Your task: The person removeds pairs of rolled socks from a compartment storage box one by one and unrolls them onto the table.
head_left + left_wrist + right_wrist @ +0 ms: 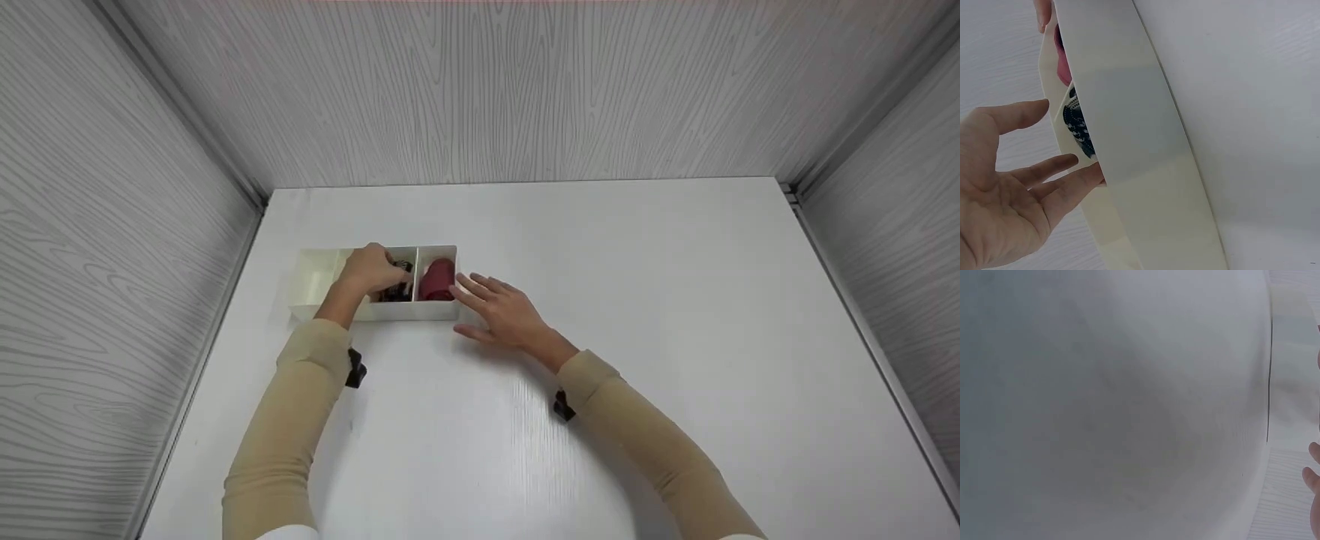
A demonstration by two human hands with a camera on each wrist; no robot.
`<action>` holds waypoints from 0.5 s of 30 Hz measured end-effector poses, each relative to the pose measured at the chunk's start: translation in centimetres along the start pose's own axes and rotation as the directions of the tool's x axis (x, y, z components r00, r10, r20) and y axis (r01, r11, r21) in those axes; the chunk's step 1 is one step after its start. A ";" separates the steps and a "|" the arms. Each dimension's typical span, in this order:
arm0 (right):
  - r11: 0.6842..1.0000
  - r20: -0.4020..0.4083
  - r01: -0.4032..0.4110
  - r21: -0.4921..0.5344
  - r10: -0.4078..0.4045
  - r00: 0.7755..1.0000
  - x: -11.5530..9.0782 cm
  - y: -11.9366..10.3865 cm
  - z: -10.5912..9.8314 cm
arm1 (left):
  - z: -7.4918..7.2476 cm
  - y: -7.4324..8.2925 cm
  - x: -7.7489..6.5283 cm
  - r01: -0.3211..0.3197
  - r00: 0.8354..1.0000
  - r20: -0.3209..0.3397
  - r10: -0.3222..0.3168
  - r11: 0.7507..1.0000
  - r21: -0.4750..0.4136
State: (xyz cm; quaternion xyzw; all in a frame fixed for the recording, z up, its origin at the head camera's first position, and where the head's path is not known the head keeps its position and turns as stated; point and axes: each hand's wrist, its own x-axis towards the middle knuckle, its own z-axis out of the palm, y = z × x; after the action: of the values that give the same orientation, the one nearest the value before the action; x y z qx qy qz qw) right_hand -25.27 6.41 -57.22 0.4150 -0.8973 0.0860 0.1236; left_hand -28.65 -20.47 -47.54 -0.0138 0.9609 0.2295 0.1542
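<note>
A long white box with compartments [405, 310] lies on the table, left of the middle. In its right-end compartment sits a rolled red cloth [437, 280]. The compartment beside it holds a dark bundle with a white pattern [1077, 125], seemingly fabric. My left hand [367, 270] is over this bundle, fingers dipping behind the box wall. In the left wrist view its thumb and fingers stand apart; the box wall hides some fingertips. My right hand [506, 313] is spread at the box's right end, fingertips close to the red cloth; whether they touch the box I cannot tell.
The white table [637, 337] stretches right of and in front of the box. Grey wood-grain panels [480, 97] rise behind and at both sides. A small black device [355, 369] is at the left wrist, another [562, 406] at the right.
</note>
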 end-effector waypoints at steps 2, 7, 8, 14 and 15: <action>1.000 0.004 0.000 0.002 0.000 1.000 0.0 0.0 0.0 | 0.0 0.2 0.2 0.014 1.000 0.011 -0.014 1.000 0.003; 1.000 0.016 -0.003 0.008 0.003 1.000 0.1 0.0 -0.2 | 0.1 0.4 0.5 0.039 0.999 0.025 -0.039 0.999 0.016; 1.000 0.016 -0.006 0.012 0.006 1.000 0.1 0.0 -0.2 | 0.1 0.4 0.6 0.042 0.999 0.026 -0.042 0.999 0.017; 0.999 0.002 -0.014 0.050 0.014 1.000 0.0 0.0 -0.1 | 0.3 0.5 0.9 0.042 0.999 0.023 -0.043 0.998 0.038; 0.998 0.001 -0.015 0.054 0.015 1.000 0.0 0.0 -0.1 | 0.4 0.5 1.0 0.040 0.999 0.020 -0.041 0.998 0.043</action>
State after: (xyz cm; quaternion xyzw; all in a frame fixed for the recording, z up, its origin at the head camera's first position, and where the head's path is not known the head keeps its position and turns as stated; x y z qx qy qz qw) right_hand -25.28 6.47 -57.08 0.4116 -0.8977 0.1111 0.1114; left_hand -29.55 -19.79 -47.97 -0.0275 0.9634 0.2060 0.1691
